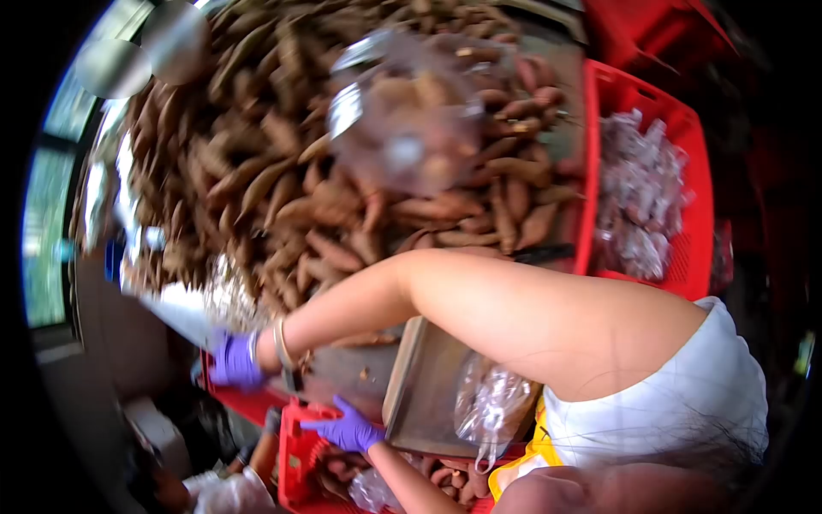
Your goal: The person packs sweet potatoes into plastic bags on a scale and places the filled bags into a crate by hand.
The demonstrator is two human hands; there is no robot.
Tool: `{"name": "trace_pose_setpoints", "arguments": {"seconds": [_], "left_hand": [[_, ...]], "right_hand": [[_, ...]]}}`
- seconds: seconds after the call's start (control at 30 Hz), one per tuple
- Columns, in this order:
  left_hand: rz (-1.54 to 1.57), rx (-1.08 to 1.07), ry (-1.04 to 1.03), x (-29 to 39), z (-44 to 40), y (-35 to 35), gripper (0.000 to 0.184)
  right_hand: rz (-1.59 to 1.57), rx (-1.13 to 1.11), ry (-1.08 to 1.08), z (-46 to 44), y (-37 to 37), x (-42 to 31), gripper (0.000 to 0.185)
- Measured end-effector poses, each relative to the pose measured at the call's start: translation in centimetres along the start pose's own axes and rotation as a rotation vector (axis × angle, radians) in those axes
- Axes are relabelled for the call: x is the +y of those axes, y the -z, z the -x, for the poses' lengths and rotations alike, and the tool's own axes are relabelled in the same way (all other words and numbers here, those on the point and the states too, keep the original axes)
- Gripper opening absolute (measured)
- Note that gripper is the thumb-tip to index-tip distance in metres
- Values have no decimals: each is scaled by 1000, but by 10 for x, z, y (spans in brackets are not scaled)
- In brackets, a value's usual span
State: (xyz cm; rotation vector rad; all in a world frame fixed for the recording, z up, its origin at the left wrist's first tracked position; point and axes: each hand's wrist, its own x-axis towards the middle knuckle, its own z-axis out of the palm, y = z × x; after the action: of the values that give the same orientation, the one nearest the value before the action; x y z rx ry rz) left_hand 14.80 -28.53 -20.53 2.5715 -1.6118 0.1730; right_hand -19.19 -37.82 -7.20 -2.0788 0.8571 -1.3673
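Observation:
My left hand (347,426), in a purple glove, is over the rim of a red crate (295,458) at the lower left. Its fingers are spread, with nothing visible in them. My right arm reaches across the view, and my right hand (235,360), also in purple, is near a red edge farther left; motion blur hides its fingers. Reddish-brown sweet potatoes and a clear plastic bag (372,490) lie in the crate. Beside my left hand is a metal tray (424,390) with a shiny clear bag (492,403) at its right end.
A big heap of sweet potatoes (265,171) covers the table, with a blurred clear bag of produce (411,120) above it. Another red crate (698,188) holds clear bags. Another person's gloved hand (272,420) and white clothing (227,494) are at the lower left.

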Motion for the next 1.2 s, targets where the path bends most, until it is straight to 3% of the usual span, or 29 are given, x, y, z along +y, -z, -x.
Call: {"name": "trace_pose_setpoints", "arguments": {"seconds": [0.03, 0.17, 0.27, 0.37, 0.43, 0.57, 0.7, 0.77, 0.97, 1.03, 1.1, 1.17, 1.2], "left_hand": [[-27, 80, -83, 4, 2, 9, 98], [50, 69, -150, -14, -5, -24, 103], [67, 47, -179, -8, 1, -29, 105], [84, 18, -219, -2, 5, -29, 107], [79, -12, -237, -4, 4, -26, 108], [74, -75, -245, -3, -1, -22, 111], [73, -131, -228, -6, -11, -19, 114], [72, -154, -213, -9, -17, -15, 116], [72, -221, -182, -13, -27, -10, 121], [79, -240, -164, -14, -29, -9, 123], [76, -253, -150, -17, -31, -6, 125], [76, -268, -142, -19, -30, -2, 127], [82, -276, -136, -21, -33, -2, 128]], "right_hand": [[-16, 26, 33, 11, 7, -24, 25], [-35, 77, 127, 56, 29, -98, 20], [-23, 79, 78, 97, 39, -123, 20], [66, -36, -257, 196, 54, -119, 19], [4, 145, -667, 272, 64, -141, 22], [162, 238, -963, 352, 109, -193, 24], [81, 447, -1073, 384, 122, -213, 23], [51, 533, -1026, 396, 118, -215, 23], [473, 487, -878, 424, 118, -222, 21], [325, 572, -941, 431, 124, -220, 24], [486, 501, -1037, 435, 138, -211, 26], [676, 572, -951, 445, 145, -192, 25], [422, 627, -1135, 446, 150, -189, 24]]}}
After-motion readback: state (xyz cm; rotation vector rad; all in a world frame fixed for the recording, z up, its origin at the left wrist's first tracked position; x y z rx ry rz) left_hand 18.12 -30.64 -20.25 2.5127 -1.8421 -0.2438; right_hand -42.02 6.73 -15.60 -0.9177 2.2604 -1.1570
